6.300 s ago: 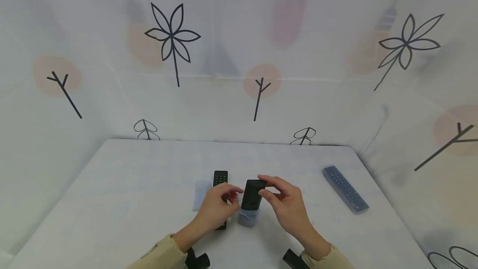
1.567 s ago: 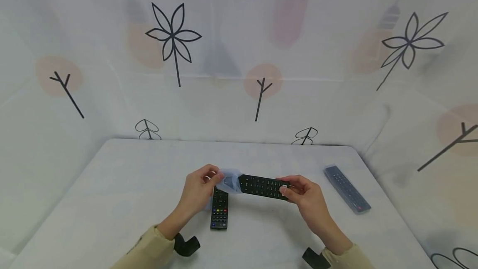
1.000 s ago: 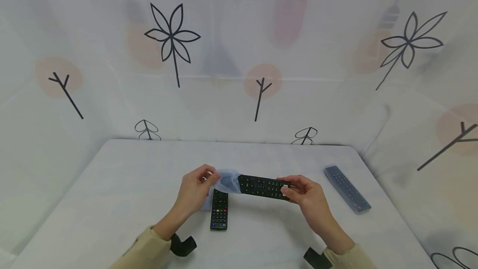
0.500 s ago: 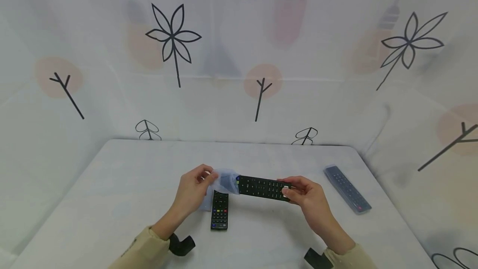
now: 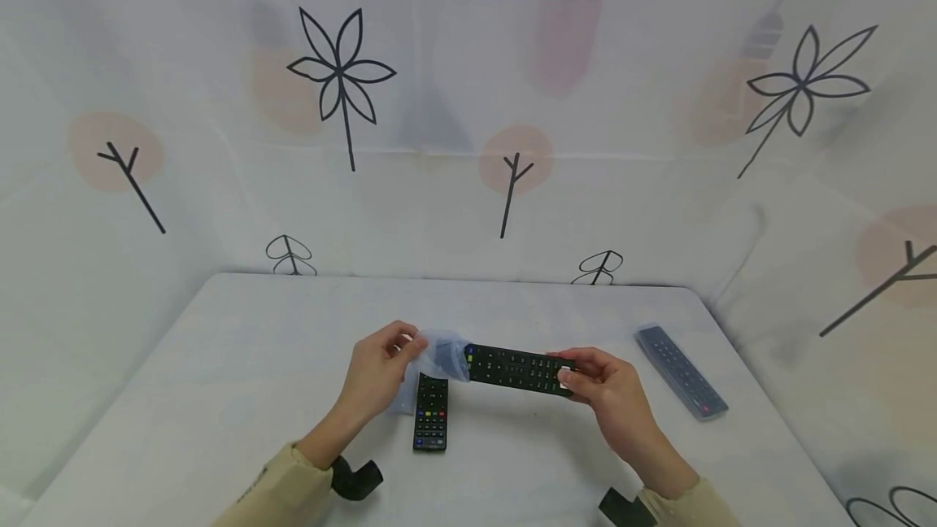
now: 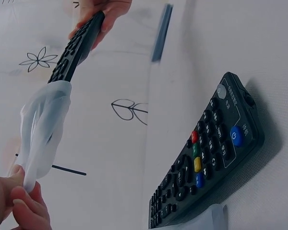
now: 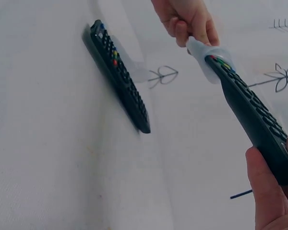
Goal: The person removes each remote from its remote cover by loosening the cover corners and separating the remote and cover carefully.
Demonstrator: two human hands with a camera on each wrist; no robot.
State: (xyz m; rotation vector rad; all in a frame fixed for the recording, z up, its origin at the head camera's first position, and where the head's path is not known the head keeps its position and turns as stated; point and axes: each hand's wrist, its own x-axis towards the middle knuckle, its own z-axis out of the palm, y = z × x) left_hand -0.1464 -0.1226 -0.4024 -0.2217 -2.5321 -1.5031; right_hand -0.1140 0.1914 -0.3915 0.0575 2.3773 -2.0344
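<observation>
My right hand point(image 5: 613, 397) grips one end of a black remote control point(image 5: 516, 368) held level above the table, buttons up. The remote's other end sits inside the mouth of a thin, translucent bluish sleeve point(image 5: 442, 354). My left hand point(image 5: 376, 368) pinches the sleeve's far end between thumb and fingers; the left wrist view shows the crumpled sleeve point(image 6: 45, 124) stretched toward the remote. Coloured buttons show at the sleeve's mouth in the right wrist view. Below the hands, a second black remote point(image 5: 430, 417) lies face up on the table.
A flat translucent sleeve point(image 5: 403, 401) lies beside the second remote, partly hidden by the left hand. Toward the right table edge rests a third remote point(image 5: 681, 371) inside a clear cover. Patterned white cloth point(image 5: 424, 210) hangs behind and beside the white table point(image 5: 256, 397).
Earlier the remote was upright, its back showing and its lower end sleeved; now it lies sideways. Over the last second the right hand drew slightly right, and coloured buttons came out of the sleeve.
</observation>
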